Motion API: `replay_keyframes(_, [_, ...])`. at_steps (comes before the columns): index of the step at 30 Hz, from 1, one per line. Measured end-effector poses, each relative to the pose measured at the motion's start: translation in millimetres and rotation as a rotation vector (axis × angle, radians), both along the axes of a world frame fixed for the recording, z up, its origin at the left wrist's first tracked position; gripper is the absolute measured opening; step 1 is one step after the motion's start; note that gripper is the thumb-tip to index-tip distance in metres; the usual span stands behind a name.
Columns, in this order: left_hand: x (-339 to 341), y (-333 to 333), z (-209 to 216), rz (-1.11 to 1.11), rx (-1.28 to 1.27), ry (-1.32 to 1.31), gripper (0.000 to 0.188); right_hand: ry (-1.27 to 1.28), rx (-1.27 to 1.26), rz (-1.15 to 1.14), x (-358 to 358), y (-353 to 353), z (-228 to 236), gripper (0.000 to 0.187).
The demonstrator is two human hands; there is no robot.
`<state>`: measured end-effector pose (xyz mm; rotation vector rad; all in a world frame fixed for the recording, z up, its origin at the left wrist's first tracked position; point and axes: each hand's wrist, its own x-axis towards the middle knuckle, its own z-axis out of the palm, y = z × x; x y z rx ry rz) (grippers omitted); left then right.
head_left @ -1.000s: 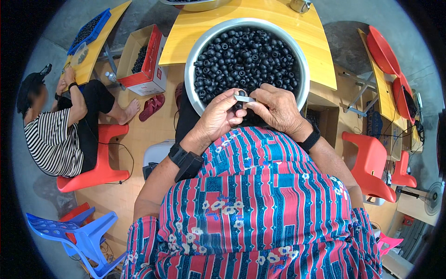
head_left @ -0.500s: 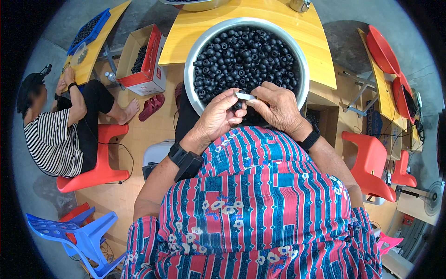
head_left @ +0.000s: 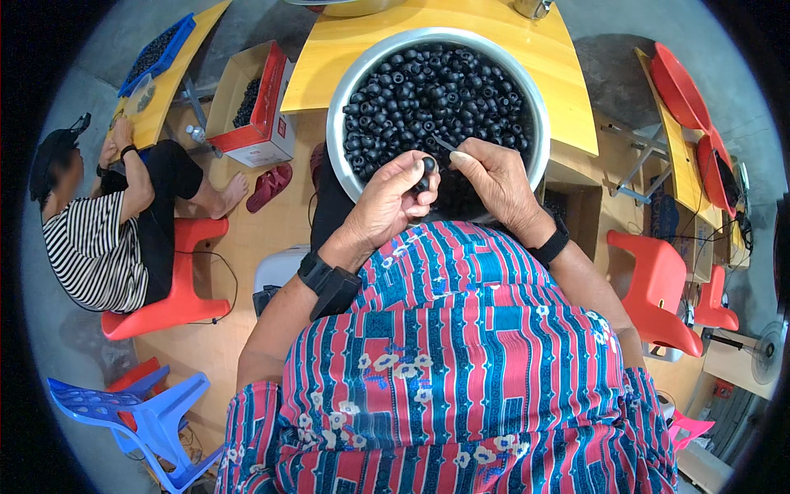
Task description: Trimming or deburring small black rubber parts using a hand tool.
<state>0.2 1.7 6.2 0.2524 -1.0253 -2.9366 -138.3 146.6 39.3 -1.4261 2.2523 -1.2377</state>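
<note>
Left hand [head_left: 388, 193]: curled, thumb and fingers pinching a small, round, glossy black piece [head_left: 428, 164] at the fingertips. Right hand [head_left: 498, 181]: closed, thumb against bent forefinger, gripping a thin grey blade [head_left: 444, 143]; handle hidden in the fist. Blade points up and to the left, beyond the held piece and apart from it.

Both hands sit over the near side of a wide, round, silver metal basin [head_left: 541, 123]. In it, just beyond the fingers, a deep heap of small black pieces [head_left: 436, 95], many with a round hole showing. Dark band on each wrist, the left with a bulky black block [head_left: 333, 284]. Toward the body from the hands, a red-and-blue striped shirt with white flowers [head_left: 461, 346].

Beyond the hands, a yellow wood-topped table [head_left: 568, 103], part of the basin over it; a small metal cup [head_left: 533, 8] near its far edge.

Left of the hands, an open red-and-white cardboard box [head_left: 271, 99], dark pieces inside; a dark red slipper [head_left: 268, 188] on the floor. Farther left, a co-worker in a striped top [head_left: 95, 255] on a red plastic stool [head_left: 189, 263].

Well right of the hands, another red plastic stool [head_left: 650, 288] and two red basins [head_left: 679, 86].
</note>
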Motion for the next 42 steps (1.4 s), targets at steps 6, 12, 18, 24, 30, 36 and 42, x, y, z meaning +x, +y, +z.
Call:
replay_keyframes(6, [1.0, 0.1, -2.7, 0.004, 0.001, 0.010, 0.017, 0.114, -0.038, 0.187, 2.5, 4.2, 4.1, 0.027])
replay_keyframes(12, [1.4, -0.2, -2.5, -0.020, -0.056, 0.052, 0.017, 0.270, -0.020, 0.180, 5.0, 5.0, 9.4, 0.025])
replay_keyframes(18, [1.5, 1.8, 0.7, -0.007, -0.074, 0.039, 0.018, 0.304, -0.022, 0.182, 4.7, 5.8, 7.5, 0.024])
replay_keyframes(24, [1.1, -0.1, -3.6, -0.031, -0.082, 0.062, 0.019, 0.297, -0.034, 0.174, 5.0, 5.7, 9.6, 0.023])
replay_keyframes(30, [1.2, 0.0, -3.1, -0.038, -0.085, 0.077, 0.020, 0.305, -0.022, 0.184, 4.0, 5.7, 8.3, 0.025])
replay_keyframes(36, [0.8, 0.1, -3.1, -0.030, -0.102, 0.054, 0.019, 0.299, -0.008, 0.182, 3.2, 6.0, 6.7, 0.026])
replay_keyframes(42, [0.5, 1.1, -0.5, 0.018, -0.052, -0.004, 0.018, 0.262, -0.010, 0.110, 6.8, 2.0, 4.6, 0.025])
